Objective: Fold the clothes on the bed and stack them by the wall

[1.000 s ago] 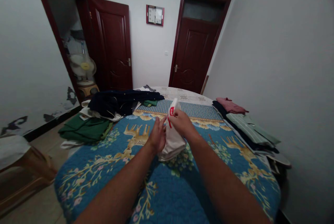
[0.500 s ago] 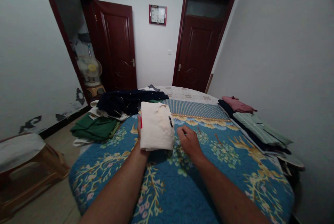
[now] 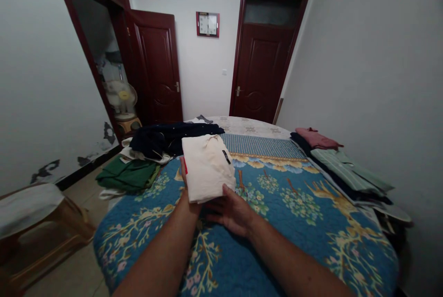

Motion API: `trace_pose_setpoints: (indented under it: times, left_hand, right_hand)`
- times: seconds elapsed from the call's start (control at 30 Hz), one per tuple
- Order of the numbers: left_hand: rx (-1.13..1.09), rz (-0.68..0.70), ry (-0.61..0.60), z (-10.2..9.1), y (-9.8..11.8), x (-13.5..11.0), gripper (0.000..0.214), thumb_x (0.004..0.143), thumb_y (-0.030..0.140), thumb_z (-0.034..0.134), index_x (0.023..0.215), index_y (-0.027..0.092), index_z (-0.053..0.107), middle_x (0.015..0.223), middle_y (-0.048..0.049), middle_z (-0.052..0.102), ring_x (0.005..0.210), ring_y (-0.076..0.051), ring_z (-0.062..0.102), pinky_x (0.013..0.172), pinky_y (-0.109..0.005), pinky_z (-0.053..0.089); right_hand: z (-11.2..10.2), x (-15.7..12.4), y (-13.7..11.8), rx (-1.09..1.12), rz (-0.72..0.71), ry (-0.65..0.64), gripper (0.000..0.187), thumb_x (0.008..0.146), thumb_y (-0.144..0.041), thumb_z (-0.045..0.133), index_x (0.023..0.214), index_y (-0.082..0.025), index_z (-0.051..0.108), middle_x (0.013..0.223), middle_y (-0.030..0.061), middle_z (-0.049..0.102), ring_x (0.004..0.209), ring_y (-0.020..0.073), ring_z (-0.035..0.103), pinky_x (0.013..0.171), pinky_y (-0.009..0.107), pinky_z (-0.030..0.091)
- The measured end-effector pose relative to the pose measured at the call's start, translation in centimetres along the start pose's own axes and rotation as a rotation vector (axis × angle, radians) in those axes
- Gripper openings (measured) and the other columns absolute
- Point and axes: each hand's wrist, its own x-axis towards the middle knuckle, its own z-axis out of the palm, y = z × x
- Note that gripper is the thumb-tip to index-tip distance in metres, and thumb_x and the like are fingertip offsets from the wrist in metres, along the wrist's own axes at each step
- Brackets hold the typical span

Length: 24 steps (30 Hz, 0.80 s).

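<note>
A folded cream shirt [image 3: 206,170], with a small black label near its right edge and a bit of red at its left edge, is held up above the bed. My left hand [image 3: 183,171] grips it from the left and below; most of those fingers are hidden behind the cloth. At its lower right corner, my right hand [image 3: 233,212] has the thumb on top and the other fingers reaching underneath. The shirt's near edge faces me, tilted slightly.
A blue floral quilt [image 3: 284,251] covers the bed. Dark navy clothes [image 3: 159,138] and a folded green garment [image 3: 126,175] lie at the left. Stacked folded clothes [image 3: 349,168] line the right edge. A stool [image 3: 38,209] stands at the left.
My right hand has moved left and down from beside the shirt to its lower right corner. The shirt has tilted a little; my left hand still holds it.
</note>
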Motion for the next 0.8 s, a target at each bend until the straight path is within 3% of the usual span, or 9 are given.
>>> trace_pose_setpoints:
  times: [0.13,0.27,0.37,0.47,0.57,0.63,0.7,0.8]
  left_hand:
    - [-0.124,0.149,0.061,0.5,-1.0,0.5,0.092,0.098,0.086,0.039,0.151,0.017,0.066,0.149,-0.018,0.071,0.147,-0.04,0.06,0.121,-0.056,0.048]
    - [-0.213,0.21,0.09,0.9,-1.1,1.5,0.083,0.101,0.077,0.044,0.155,0.016,0.063,0.15,-0.0181,0.07,0.151,-0.038,0.057,0.125,-0.055,0.045]
    - [-0.185,0.133,0.166,0.8,-0.9,2.2,0.075,0.106,0.062,0.048,0.158,0.009,0.058,0.147,-0.0223,0.071,0.144,-0.039,0.063,0.122,-0.056,0.05]
    - [-0.063,-0.082,0.242,0.4,-1.3,2.7,0.064,0.106,0.037,0.054,0.162,0.006,0.052,0.139,-0.0248,0.075,0.127,-0.038,0.075,0.11,-0.054,0.061]
    - [0.156,-0.261,0.281,-0.2,-2.0,3.3,0.063,0.097,0.007,0.059,0.16,0.007,0.054,0.124,-0.0219,0.081,0.095,-0.029,0.084,0.084,-0.037,0.07]
    - [0.308,-0.278,0.275,-0.6,-2.3,3.4,0.062,0.092,-0.001,0.062,0.153,0.008,0.059,0.114,-0.0184,0.083,0.074,-0.021,0.081,0.064,-0.026,0.066]
    - [0.41,-0.278,0.246,-0.7,-2.4,3.2,0.056,0.091,-0.001,0.066,0.146,0.009,0.063,0.114,-0.0182,0.083,0.074,-0.02,0.081,0.061,-0.024,0.065]
    - [0.478,-0.264,0.231,-0.6,-2.6,2.7,0.042,0.096,0.008,0.066,0.138,0.008,0.067,0.124,-0.024,0.079,0.096,-0.027,0.084,0.077,-0.035,0.071]
  right_hand:
    - [0.4,1.4,-0.6,0.153,-0.378,0.279,0.063,0.076,-0.037,0.094,0.133,-0.028,0.07,0.127,0.0054,0.081,0.112,0.028,0.076,0.094,0.043,0.064]
    - [-1.5,1.2,-3.9,0.114,-0.597,0.397,0.064,0.068,-0.021,0.089,0.131,-0.023,0.073,0.119,0.0049,0.084,0.111,0.0294,0.078,0.099,0.043,0.064]
    - [-3.4,0.0,-6.8,0.091,-0.62,0.456,0.061,0.066,-0.021,0.082,0.126,-0.02,0.074,0.111,0.0058,0.085,0.1,0.0305,0.081,0.093,0.045,0.067]
    - [-4.4,-1.8,-9.1,0.098,-0.557,0.465,0.051,0.066,-0.024,0.076,0.116,-0.017,0.075,0.101,0.0081,0.085,0.093,0.0317,0.082,0.085,0.046,0.068]
    - [-4.4,-4.1,-10.7,0.097,-0.558,0.505,0.04,0.065,-0.025,0.073,0.104,-0.016,0.075,0.091,0.0079,0.083,0.089,0.0311,0.082,0.08,0.042,0.068]
    - [-4.0,-5.8,-11.3,0.115,-0.62,0.54,0.039,0.065,-0.025,0.074,0.102,-0.016,0.075,0.089,0.0075,0.083,0.088,0.0302,0.081,0.078,0.04,0.068]
    - [-3.4,-8.0,-11.9,0.128,-0.693,0.554,0.041,0.065,-0.025,0.078,0.105,-0.017,0.075,0.093,0.0075,0.083,0.09,0.0296,0.081,0.077,0.038,0.068]
    - [-2.9,-11.5,-12.9,0.097,-0.773,0.58,0.043,0.068,-0.026,0.083,0.109,-0.018,0.074,0.095,0.0073,0.083,0.089,0.0284,0.08,0.075,0.037,0.068]
